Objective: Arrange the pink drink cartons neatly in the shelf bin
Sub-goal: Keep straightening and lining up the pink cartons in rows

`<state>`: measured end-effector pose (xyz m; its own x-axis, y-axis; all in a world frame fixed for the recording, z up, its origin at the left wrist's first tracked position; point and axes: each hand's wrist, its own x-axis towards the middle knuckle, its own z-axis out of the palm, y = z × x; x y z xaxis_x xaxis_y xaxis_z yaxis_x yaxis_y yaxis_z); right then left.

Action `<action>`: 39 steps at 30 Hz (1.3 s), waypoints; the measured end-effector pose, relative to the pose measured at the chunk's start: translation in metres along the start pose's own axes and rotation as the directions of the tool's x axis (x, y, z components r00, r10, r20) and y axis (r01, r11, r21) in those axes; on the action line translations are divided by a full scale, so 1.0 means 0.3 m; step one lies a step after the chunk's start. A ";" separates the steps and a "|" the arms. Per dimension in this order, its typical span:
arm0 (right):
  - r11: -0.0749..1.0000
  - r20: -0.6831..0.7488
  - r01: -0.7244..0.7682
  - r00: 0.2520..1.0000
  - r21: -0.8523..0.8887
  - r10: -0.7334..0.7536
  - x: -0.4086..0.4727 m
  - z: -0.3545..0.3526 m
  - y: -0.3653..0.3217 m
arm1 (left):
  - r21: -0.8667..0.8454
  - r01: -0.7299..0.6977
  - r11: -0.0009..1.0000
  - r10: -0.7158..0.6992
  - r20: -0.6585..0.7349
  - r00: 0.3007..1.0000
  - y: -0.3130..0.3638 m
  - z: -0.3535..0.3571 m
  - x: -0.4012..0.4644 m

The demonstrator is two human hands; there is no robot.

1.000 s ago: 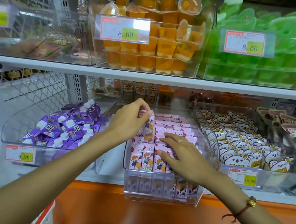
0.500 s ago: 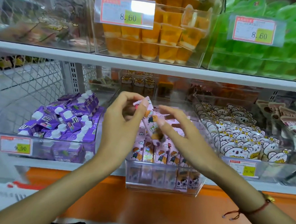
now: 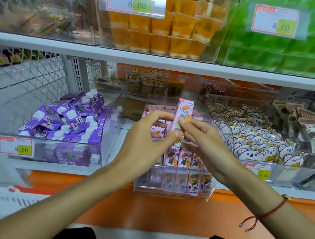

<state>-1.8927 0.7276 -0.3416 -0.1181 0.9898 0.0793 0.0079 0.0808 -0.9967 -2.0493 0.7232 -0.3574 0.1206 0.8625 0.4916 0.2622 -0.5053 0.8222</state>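
Right above the clear shelf bin [image 3: 172, 192], both hands hold a single pink drink carton [image 3: 183, 118] nearly upright, tipped slightly to the right at its top, its cartoon child facing the camera. The left hand [image 3: 143, 142] pinches the carton's lower left edge between thumb and fingers, and the right hand [image 3: 204, 139] grips it from the right with the thumb pressed on its front face; both are clasped on it, neither is slack. Inside the bin, below and behind the held carton, more pink cartons [image 3: 183, 158] stand in a row along the front, with others lying flat toward the back, partly hidden by the hands. A lower layer shows dimly through the bin's front wall. To the left of the bin sits a clear tray of purple cartons [image 3: 67, 119] with white caps, heaped loosely, and a price tag [image 3: 16, 148] reading 9.90 on its front. To the right of the bin, another tray holds white packets printed with bear faces and flowers [image 3: 256, 140]. On the shelf above the bin stand orange jelly cups [image 3: 159, 31] and green packs [image 3: 273, 52], each marked 8.60. A red cord bracelet [image 3: 267, 214] circles the right wrist.
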 end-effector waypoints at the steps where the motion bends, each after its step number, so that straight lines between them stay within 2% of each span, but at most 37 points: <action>1: 1.000 0.010 0.005 1.000 0.004 -0.005 -0.001 0.000 -0.001 | -0.009 0.002 1.000 -0.002 -0.005 1.000 0.001 0.002 -0.001; 5: 0.997 0.015 0.019 1.000 0.080 -0.020 -0.001 0.005 0.004 | 0.044 -0.021 0.999 0.022 -0.017 1.000 -0.002 0.009 -0.001; 9: 0.997 0.001 0.020 1.000 0.078 -0.020 0.005 0.005 0.010 | 0.076 -0.036 0.997 0.036 0.001 0.999 -0.010 0.007 0.005; 13: 0.992 0.057 0.044 0.997 0.117 -0.051 0.007 -0.006 0.000 | 0.087 -0.036 0.996 0.033 0.032 0.999 -0.023 0.001 0.008; 16: 0.992 -0.021 0.100 0.995 0.080 -0.098 -0.002 0.002 0.003 | 0.140 -0.056 0.989 0.050 0.045 0.998 -0.037 0.002 0.006; 19: 0.991 -0.129 0.126 0.984 0.051 -0.119 -0.007 0.013 0.011 | 0.231 -0.104 0.967 0.108 -0.008 0.994 -0.041 0.005 0.008; 21: 0.990 -0.141 0.140 0.981 0.032 -0.134 -0.008 0.018 0.013 | 0.246 -0.124 0.961 0.138 -0.041 0.990 -0.036 0.004 0.008; 25: 0.987 -0.077 0.157 0.984 -0.043 -0.160 -0.009 0.008 -0.005 | 0.069 -0.072 0.995 0.075 -0.043 0.996 -0.012 -0.006 0.013; 28: 0.992 -0.068 0.129 0.989 -0.012 -0.129 -0.007 -0.008 -0.020 | -0.104 0.083 0.991 -0.082 0.005 0.997 0.017 -0.013 0.019; 31: 0.998 -0.070 0.061 0.996 -0.013 -0.062 -0.009 -0.007 -0.022 | -0.279 0.317 0.906 -0.302 0.098 0.948 0.035 -0.006 0.013; 33: 1.000 -0.071 0.023 0.997 -0.014 -0.024 -0.010 -0.004 -0.021 | -0.362 0.418 0.833 -0.387 0.156 0.909 0.045 -0.002 0.011; 35: 1.000 -0.072 0.013 0.997 0.001 -0.013 -0.012 -0.002 -0.024 | -0.389 0.450 0.804 -0.413 0.180 0.893 0.053 0.000 0.012; 39: 1.000 -0.064 0.031 0.997 0.005 -0.030 -0.013 -0.005 -0.027 | -0.357 0.421 0.834 -0.382 0.178 0.907 0.046 -0.003 0.014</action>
<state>-1.8907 0.7234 -0.3339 -0.0542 0.9924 0.1106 -0.0012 0.1107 -0.9939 -2.0461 0.7200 -0.3437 0.1795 0.9804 0.0812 -0.0722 -0.0692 0.9950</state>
